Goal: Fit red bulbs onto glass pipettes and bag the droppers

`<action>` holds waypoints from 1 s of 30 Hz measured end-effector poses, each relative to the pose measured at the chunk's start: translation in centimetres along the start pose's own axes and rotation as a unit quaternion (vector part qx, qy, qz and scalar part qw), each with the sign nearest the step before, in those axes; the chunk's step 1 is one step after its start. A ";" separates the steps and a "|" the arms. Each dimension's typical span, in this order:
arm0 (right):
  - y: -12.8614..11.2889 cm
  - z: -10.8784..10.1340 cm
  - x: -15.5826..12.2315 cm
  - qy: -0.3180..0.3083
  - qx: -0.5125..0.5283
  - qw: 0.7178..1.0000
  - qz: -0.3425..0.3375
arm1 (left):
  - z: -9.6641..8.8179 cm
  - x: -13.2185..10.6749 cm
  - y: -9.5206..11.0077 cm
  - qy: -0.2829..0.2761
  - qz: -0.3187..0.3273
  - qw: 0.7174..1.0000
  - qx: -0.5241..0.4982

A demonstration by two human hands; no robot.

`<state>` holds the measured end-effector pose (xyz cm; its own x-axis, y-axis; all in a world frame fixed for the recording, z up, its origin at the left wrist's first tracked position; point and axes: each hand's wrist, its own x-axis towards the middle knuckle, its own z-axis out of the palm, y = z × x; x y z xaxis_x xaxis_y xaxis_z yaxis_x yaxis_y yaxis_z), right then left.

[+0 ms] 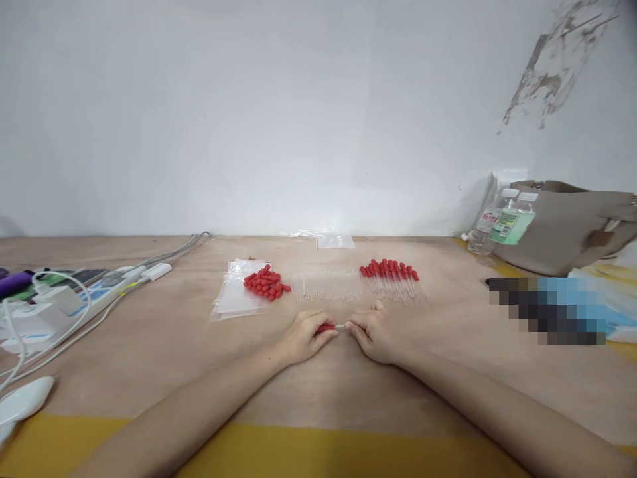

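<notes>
Low over the table's middle, my left hand (pixel 306 336) pinches a red rubber dropper bulb (pixel 326 328). My right hand (pixel 375 335) grips a thin clear dropper tube (pixel 340 326), whose end meets the bulb's mouth; how deep it sits inside I cannot tell. Beyond my left hand a heap of loose red bulbs (pixel 266 283) lies partly on clear plastic bags (pixel 233 295). A row of bare clear tubes (pixel 326 285) is laid out just past both hands. Behind my right hand rest several droppers (pixel 393 277) with red bulbs on their tubes.
At the left are a power strip (pixel 102 292) with plugs and cables, and a white rounded object (pixel 27 398). Two bottles (pixel 512 222) and a grey-beige bag (pixel 572 226) stand at the right. Another plastic bag (pixel 336 241) lies by the wall.
</notes>
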<state>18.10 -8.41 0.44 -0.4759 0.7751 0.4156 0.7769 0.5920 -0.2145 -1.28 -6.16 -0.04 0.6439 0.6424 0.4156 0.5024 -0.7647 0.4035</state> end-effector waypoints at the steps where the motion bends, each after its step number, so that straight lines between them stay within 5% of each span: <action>1: 0.0 0.2 0.0 -0.001 0.005 1.000 0.001 | 0.0 0.0 0.0 -0.002 0.001 1.000 0.001; 8: -1.0 -0.7 0.2 -0.017 -0.017 1.000 -0.008 | -0.4 0.2 -0.1 -0.007 -0.016 1.000 -0.001; 12: -0.7 -2.6 0.5 -0.033 -0.029 0.999 -0.015 | -0.8 0.3 -1.3 0.038 -0.053 0.997 -0.036; 16: 2.2 -4.2 2.2 -0.028 0.033 0.988 0.147 | -0.8 0.3 -2.4 0.050 -0.102 0.992 -0.060; 20: 5.2 -4.2 4.6 -0.005 -0.043 0.949 0.312 | -0.9 0.4 -2.4 0.034 -0.084 0.995 -0.051; 30: 7.1 -0.6 6.7 -0.004 -0.132 0.908 0.399 | -1.0 0.4 -2.3 0.031 -0.080 0.994 -0.064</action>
<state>20.73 0.85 2.21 0.2786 0.9360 0.2149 0.9470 -0.2305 -0.2237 -2.73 -4.09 0.03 0.5225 0.7608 0.3849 0.5163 -0.6416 0.5673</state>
